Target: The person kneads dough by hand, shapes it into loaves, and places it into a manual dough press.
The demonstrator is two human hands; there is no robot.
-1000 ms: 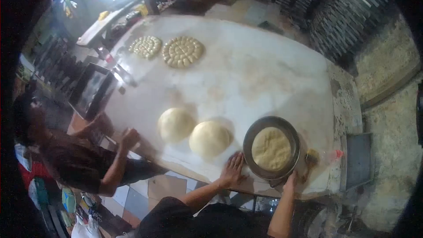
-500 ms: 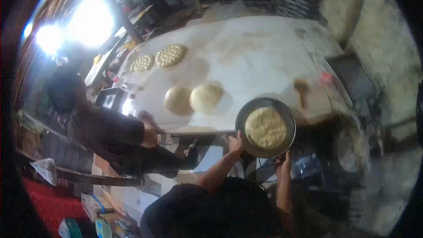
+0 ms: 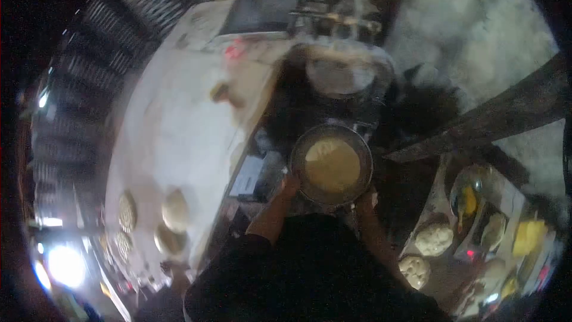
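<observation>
Head view: both hands, left and right, grip the pan by opposite rims; its soft dough probably makes it heavy.

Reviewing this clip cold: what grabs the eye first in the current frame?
The round metal pan at centre, with a flat disc of dough in it, gripped at its near rim by the left hand and right hand. Left of it lies the pale floured table, with two dough balls near its lower end. At lower right, more dough lumps sit beside a yellow object.
</observation>
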